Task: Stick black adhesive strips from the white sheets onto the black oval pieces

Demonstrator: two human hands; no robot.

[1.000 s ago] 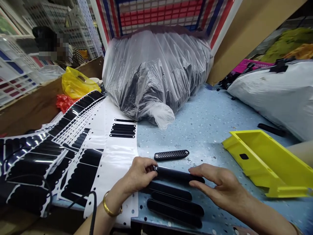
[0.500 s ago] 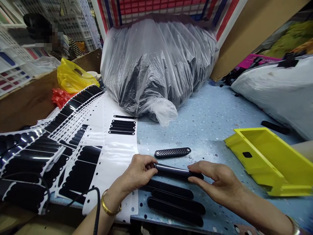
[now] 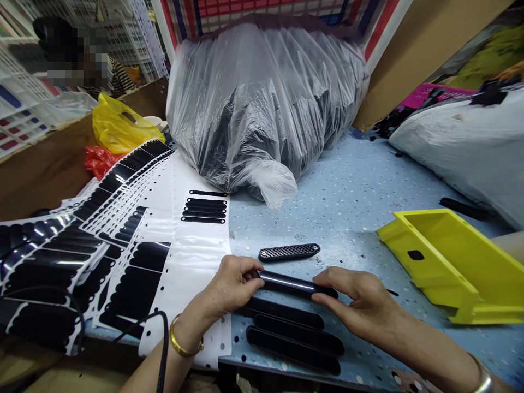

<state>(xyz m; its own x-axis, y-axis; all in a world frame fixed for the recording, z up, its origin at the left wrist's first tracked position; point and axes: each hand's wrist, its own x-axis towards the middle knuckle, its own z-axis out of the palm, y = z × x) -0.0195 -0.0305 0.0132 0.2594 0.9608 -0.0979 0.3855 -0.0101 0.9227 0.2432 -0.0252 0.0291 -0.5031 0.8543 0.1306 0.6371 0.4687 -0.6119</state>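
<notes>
The glossy black strip (image 3: 286, 282) is over the blue table (image 3: 335, 218), its left end pinched by the left hand (image 3: 237, 281), its right end gripped between the thumb and fingers of the right hand (image 3: 360, 295). Beyond it lies a meshed black piece (image 3: 289, 252).

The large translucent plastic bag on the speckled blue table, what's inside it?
Dark grey-black material shows through the translucent plastic bag; creases and cloudiness hide exact shapes and number, whatever lies deeper is covered.
</notes>
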